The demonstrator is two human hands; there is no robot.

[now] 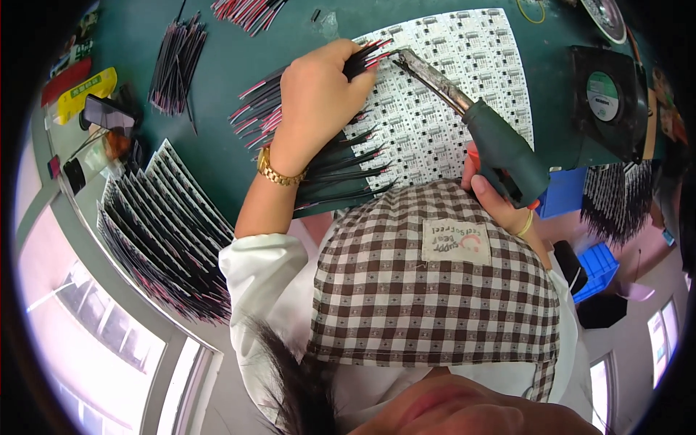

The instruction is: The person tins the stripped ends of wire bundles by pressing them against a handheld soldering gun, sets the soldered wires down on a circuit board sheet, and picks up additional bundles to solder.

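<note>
My left hand (319,94) is closed round the ends of black wires (362,64) with bared red and white tips. It holds them over the upper left edge of a white circuit board panel (464,87) printed with repeated small circuits. In my right hand (493,197) is a gun-shaped soldering iron (500,141) with a dark green body and a crusted metal barrel. Its tip is just right of the wire ends; whether they touch I cannot tell. More black wires (348,174) stick out from the panel's left edge below my left hand.
A wire bundle (176,65) lies at the far left, and red and black wires (250,11) at the back. Stacked wired boards (167,232) stand at left. A black reel holder (609,101) sits at right, above hanging wired boards (616,199) and a blue crate (596,270).
</note>
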